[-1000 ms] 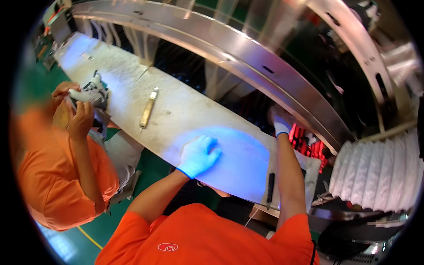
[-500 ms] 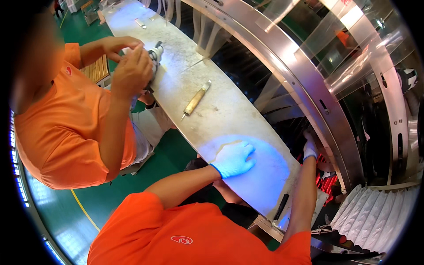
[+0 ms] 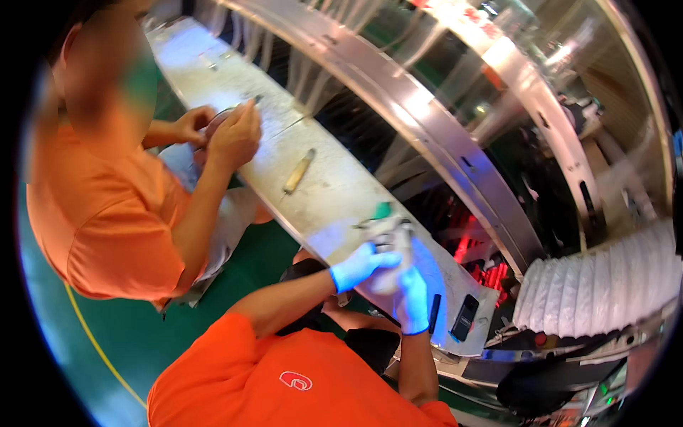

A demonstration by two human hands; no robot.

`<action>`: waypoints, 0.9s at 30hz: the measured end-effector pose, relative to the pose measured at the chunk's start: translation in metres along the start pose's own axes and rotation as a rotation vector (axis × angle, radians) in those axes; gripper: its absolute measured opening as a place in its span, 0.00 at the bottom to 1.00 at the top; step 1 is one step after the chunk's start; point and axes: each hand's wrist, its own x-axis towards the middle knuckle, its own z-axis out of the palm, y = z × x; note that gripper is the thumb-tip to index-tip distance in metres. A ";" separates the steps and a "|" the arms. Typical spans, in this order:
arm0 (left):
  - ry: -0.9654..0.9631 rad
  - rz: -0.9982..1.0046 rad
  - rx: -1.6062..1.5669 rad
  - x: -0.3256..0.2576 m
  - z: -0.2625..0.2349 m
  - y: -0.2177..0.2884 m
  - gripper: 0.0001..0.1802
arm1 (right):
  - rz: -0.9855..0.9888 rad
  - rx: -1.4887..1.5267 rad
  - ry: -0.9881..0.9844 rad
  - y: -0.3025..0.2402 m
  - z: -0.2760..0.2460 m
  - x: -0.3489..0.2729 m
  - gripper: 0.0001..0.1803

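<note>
Both my hands wear white gloves, tinted blue by the light over the bench (image 3: pixel 324 231). A pale grey-white, shoe-like object (image 3: pixel 391 245) with dark patches is held between them above the bench; motion smears it, so its exact kind is unclear. Against its near left side, my left hand (image 3: pixel 361 267) is closed on it. My right hand (image 3: pixel 413 302) grips it from the near right, its fingers partly blurred. A green piece (image 3: pixel 382 210) shows at the object's far end; whether it is attached, I cannot tell.
A co-worker on the left handles a partly hidden item in their hands (image 3: pixel 231 135). On the bench lie a yellowish-handled tool (image 3: pixel 299 172), a slim black stick (image 3: pixel 435 313) and a dark phone (image 3: pixel 464 318). A metal-framed machine (image 3: pixel 455 153) with clear strips runs alongside; a white pleated duct (image 3: pixel 594 281) is at right.
My right hand has come back from the machine to the bench, and the pale shoe-like object is now in both hands. My left hand has lifted off the bench top. The view has shifted.
</note>
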 end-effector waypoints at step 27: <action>0.407 0.302 1.176 -0.075 0.000 0.013 0.50 | -1.242 -1.162 0.597 -0.188 -0.086 0.048 0.13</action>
